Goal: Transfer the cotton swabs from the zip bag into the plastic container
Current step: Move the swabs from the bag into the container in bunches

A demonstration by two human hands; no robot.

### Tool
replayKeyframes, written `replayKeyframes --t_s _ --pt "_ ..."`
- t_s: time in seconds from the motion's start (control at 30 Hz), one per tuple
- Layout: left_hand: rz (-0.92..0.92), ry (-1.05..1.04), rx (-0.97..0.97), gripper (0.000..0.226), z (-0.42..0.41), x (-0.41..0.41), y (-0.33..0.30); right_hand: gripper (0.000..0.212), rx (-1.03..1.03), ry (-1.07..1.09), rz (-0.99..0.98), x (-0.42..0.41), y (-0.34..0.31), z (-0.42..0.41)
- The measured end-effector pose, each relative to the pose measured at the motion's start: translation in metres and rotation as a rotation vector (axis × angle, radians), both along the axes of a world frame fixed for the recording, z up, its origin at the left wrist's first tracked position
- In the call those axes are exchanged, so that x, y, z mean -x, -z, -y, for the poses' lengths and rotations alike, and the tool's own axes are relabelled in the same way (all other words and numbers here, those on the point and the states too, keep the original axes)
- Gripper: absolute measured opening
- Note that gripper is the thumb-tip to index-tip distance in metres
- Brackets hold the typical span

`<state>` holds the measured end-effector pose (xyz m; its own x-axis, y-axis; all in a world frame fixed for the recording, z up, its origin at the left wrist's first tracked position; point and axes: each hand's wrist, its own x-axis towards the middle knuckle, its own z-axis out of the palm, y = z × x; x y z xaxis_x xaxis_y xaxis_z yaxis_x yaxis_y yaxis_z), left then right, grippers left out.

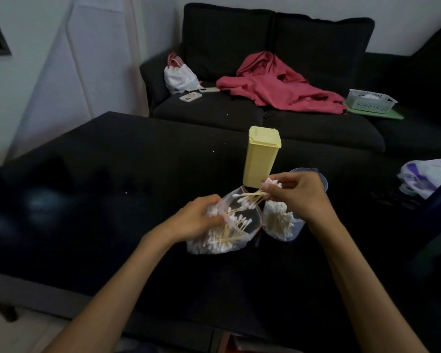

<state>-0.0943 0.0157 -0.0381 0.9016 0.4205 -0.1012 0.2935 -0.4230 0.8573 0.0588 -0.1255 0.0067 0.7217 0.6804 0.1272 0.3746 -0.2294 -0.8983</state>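
A clear zip bag full of wooden-stemmed cotton swabs lies on the black table. My left hand grips the bag's open mouth at its left side. My right hand pinches a bunch of swabs that stretches from the bag's mouth up to my fingers. Just below that hand stands a clear plastic container holding many swabs. A round clear lid lies behind my right hand, partly hidden.
A tall yellow lidded box stands right behind the bag and container. A plastic shopping bag lies at the table's right edge. Behind the table is a dark sofa with a red garment, a white bag, phones and a basket.
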Motion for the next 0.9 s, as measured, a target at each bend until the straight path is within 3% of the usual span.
replayKeyframes --t_s 0.2,0.3,0.43,0.5,0.57,0.63,0.7,0.8,0.9 --pt "-0.127 -0.09 -0.12 0.017 -0.007 0.002 0.001 0.021 -0.09 0.046 -0.077 -0.006 -0.003 0.008" --pt "-0.248 -0.178 -0.269 0.031 -0.009 -0.001 0.004 0.021 -0.144 0.051 -0.217 -0.012 -0.006 0.013" --pt "-0.279 -0.219 -0.248 0.064 -0.009 -0.007 0.004 0.014 -0.159 0.062 -0.297 -0.019 -0.008 0.021" --pt "-0.157 -0.263 -0.304 0.072 -0.004 -0.012 -0.005 0.012 -0.142 0.04 -0.296 -0.022 -0.008 0.026" --pt "0.085 -0.307 -0.319 0.058 0.007 -0.017 -0.017 0.012 -0.143 0.023 -0.283 -0.026 -0.009 0.032" --pt "0.214 -0.311 -0.294 0.047 0.018 -0.025 -0.024 0.009 -0.135 0.055 -0.221 -0.033 -0.011 0.039" --pt "0.174 -0.261 -0.319 0.053 0.03 -0.034 -0.024 0.008 -0.122 0.107 -0.126 -0.042 -0.013 0.048" --pt "0.065 -0.126 -0.43 0.081 0.045 -0.051 -0.016 0.009 -0.069 0.142 -0.076 -0.054 -0.013 0.059" --pt "0.112 -0.075 -0.44 0.096 0.054 -0.066 -0.019 0.01 0.028 0.11 -0.046 -0.059 -0.017 0.069"
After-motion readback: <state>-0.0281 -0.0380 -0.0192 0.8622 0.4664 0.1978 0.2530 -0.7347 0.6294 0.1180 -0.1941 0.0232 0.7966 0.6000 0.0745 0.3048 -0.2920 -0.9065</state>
